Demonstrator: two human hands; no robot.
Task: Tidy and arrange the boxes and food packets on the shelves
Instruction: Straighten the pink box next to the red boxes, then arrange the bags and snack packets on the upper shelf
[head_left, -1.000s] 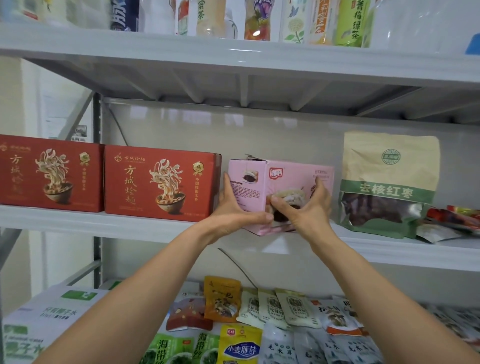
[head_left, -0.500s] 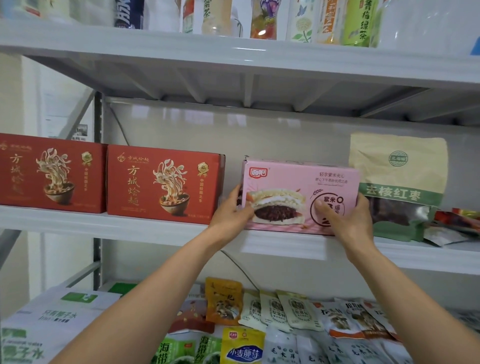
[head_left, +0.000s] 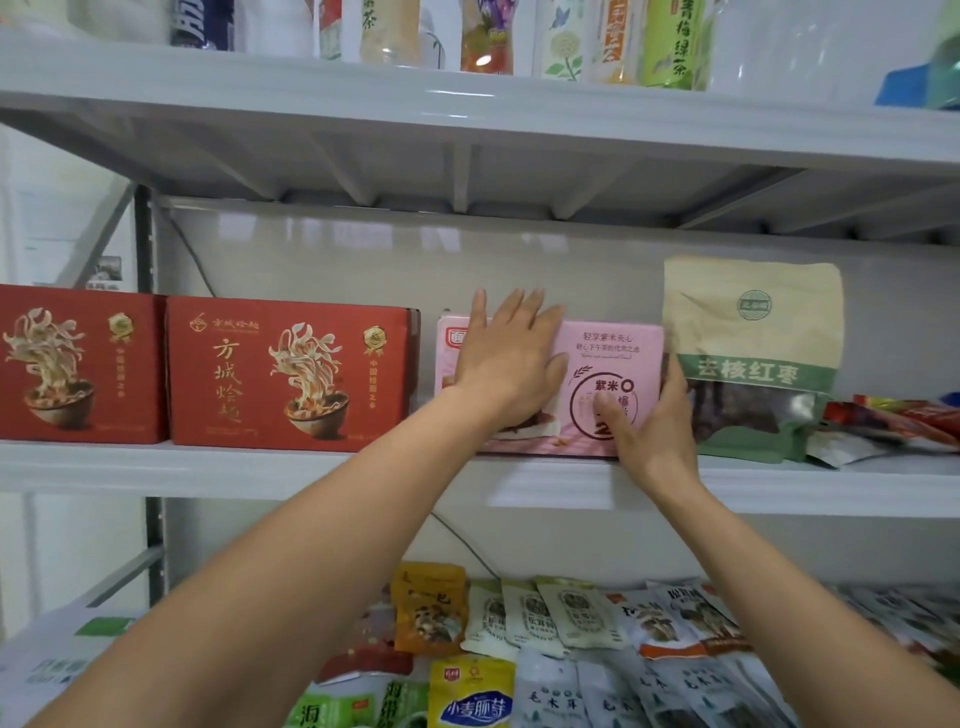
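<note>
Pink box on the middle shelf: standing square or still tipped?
Standing square: the pink box sits flat on the shelf, printed front facing out.

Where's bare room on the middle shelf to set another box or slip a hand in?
Only a narrow gap between the right red noodle box and the pink box on the middle shelf, plus the bare front lip. From the green-and-tan pouch rightward it is crowded with loose packets. The lower shelf is covered in packets.
</note>
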